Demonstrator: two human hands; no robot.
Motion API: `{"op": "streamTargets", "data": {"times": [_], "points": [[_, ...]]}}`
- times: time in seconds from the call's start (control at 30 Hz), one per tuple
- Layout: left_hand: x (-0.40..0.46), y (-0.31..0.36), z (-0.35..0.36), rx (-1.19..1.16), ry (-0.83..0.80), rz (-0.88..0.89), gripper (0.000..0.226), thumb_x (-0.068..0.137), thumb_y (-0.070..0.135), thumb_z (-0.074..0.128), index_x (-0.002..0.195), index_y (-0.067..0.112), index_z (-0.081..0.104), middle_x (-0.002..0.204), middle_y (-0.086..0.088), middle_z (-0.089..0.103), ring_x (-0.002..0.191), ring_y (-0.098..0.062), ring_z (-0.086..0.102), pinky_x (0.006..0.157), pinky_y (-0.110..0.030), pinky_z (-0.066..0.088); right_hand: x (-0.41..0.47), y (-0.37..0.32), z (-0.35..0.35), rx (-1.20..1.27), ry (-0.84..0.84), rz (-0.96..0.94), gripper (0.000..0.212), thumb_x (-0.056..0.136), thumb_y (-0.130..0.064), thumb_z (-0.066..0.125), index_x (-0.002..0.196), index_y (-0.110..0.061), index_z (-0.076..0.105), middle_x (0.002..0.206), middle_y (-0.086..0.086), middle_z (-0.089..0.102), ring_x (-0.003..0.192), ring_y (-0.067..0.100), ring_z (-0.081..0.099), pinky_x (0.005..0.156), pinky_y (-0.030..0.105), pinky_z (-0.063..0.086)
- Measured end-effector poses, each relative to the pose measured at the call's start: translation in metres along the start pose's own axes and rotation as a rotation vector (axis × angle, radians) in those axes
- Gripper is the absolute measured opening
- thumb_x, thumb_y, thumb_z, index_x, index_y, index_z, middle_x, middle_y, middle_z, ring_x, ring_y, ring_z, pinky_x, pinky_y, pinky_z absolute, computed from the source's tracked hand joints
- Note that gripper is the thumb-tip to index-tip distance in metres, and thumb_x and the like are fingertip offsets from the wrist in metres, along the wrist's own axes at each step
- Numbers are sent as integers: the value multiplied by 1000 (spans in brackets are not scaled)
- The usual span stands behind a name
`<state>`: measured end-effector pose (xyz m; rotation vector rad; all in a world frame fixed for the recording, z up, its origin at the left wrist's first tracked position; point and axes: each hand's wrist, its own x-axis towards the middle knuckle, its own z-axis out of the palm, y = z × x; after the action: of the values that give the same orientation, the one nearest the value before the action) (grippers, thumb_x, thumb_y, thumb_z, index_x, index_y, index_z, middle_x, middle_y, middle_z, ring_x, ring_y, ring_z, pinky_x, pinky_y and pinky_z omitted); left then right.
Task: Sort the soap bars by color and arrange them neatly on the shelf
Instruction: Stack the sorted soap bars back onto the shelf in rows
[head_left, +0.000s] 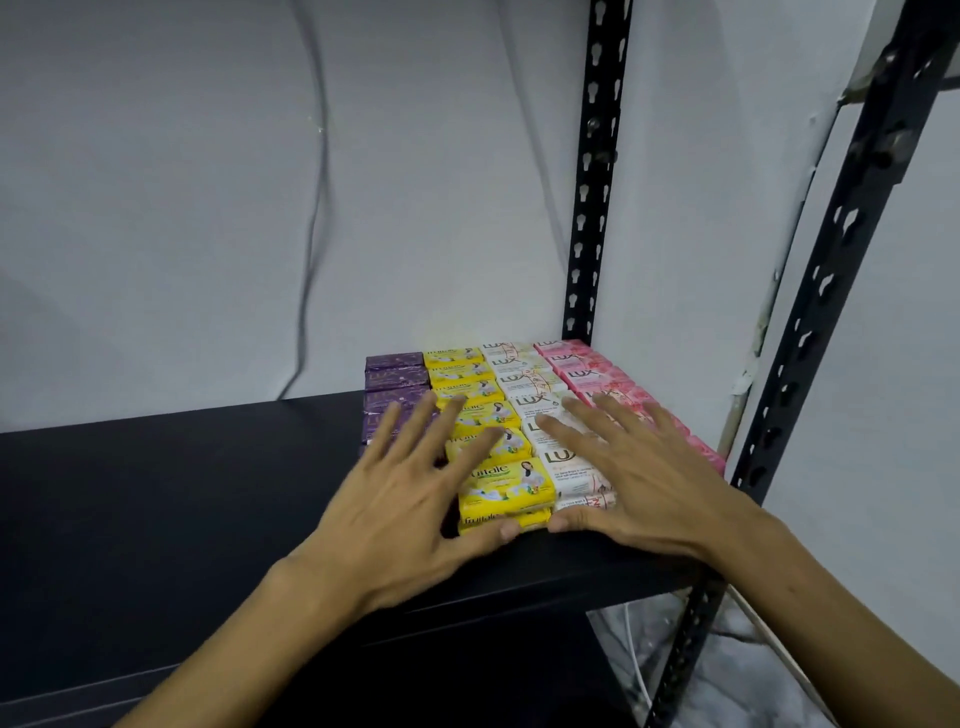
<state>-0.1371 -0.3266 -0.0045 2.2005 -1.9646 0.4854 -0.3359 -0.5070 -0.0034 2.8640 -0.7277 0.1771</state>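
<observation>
I see both hands, left hand (410, 499) and right hand (639, 478), fingers spread flat (holding nothing) over the soap bars (498, 415) at the shelf's (156, 493) three o'clock end.

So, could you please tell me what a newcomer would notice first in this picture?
The eye goes first to the soap bars in four colour rows at the right end of the black shelf: purple soaps, yellow soaps, white soaps and pink soaps. Next come the left hand and right hand, spread flat over the near bars.
</observation>
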Motion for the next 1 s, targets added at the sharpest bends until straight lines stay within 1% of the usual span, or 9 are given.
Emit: {"op": "streamTargets", "data": {"times": [0.13, 0.23, 0.37, 0.5, 0.63, 0.73, 0.8, 0.87, 1.0], "points": [[15, -5, 14, 77, -133, 144, 81, 91, 82, 13, 153, 42, -20, 167, -1, -10, 153, -20, -11, 125, -44, -2, 9, 5, 6, -29, -30, -56, 94, 75, -96, 12, 150, -49, -17, 166, -6, -4, 153, 20, 3, 120, 58, 10], [19, -9, 18, 86, -179, 160, 83, 91, 80, 15, 152, 40, -25, 166, 1, -14, 153, -17, -13, 126, -40, 1, 10, 6, 9, -31, -36, -57, 94, 76, -95, 12, 152, -46, -16, 166, -5, -3, 153, 21, 3, 120, 58, 10], [20, -9, 20, 78, -173, 166, 82, 92, 79, 16, 153, 40, -23, 166, 2, -15, 152, -16, -14, 126, -40, 1, 13, 6, 13, -35, -12, -58, 94, 78, -94, 10, 155, -43, -10, 166, -4, 2, 153, 23, 7, 119, 58, 14], [20, -8, 19, 84, -185, 151, 79, 93, 77, 14, 152, 41, -24, 165, 4, -17, 152, -15, -17, 126, -41, 2, 12, 6, 15, -53, -42, -45, 93, 77, -94, 8, 151, -45, -21, 166, -7, -9, 153, 19, -3, 121, 56, 8], [19, -9, 17, 52, -185, 140, 80, 92, 79, 17, 153, 43, -20, 166, 4, -13, 152, -14, -14, 126, -41, 1, 9, 6, 10, 18, -67, -34, 94, 74, -96, 10, 150, -49, -19, 165, -11, -12, 153, 15, -9, 122, 56, 3], [15, -6, 10, 6, -161, 112, 86, 88, 85, 19, 154, 44, -15, 167, 6, -11, 152, -11, -16, 125, -42, -3, 5, 4, 2, 122, -39, -14, 97, 71, -98, 13, 151, -50, -14, 164, -16, -11, 151, 7, -12, 123, 52, 0], [10, 0, 5, -11, -116, 67, 87, 86, 87, 11, 156, 41, -12, 166, 8, -13, 151, -9, -18, 125, -43, -3, 2, 1, -2, 138, 27, 6, 99, 70, -99, 10, 152, -49, -11, 163, -17, -8, 151, 5, -11, 123, 50, -1], [9, 9, 4, -3, -75, 50, 80, 90, 81, 3, 157, 38, -8, 166, 7, -10, 152, -10, -16, 125, -44, -2, 2, -2, -1, 83, 61, 26, 99, 70, -98, 3, 154, -46, -8, 164, -15, -6, 151, 7, -8, 123, 50, 0], [19, 14, 15, 78, -128, 53, 75, 96, 72, 1, 159, 31, -6, 167, -2, -6, 153, -17, -11, 125, -45, 1, 3, -6, 8, 54, 21, 73, 102, 69, -95, -11, 156, -41, -5, 166, -9, -1, 153, 13, -2, 122, 53, 4]]}}
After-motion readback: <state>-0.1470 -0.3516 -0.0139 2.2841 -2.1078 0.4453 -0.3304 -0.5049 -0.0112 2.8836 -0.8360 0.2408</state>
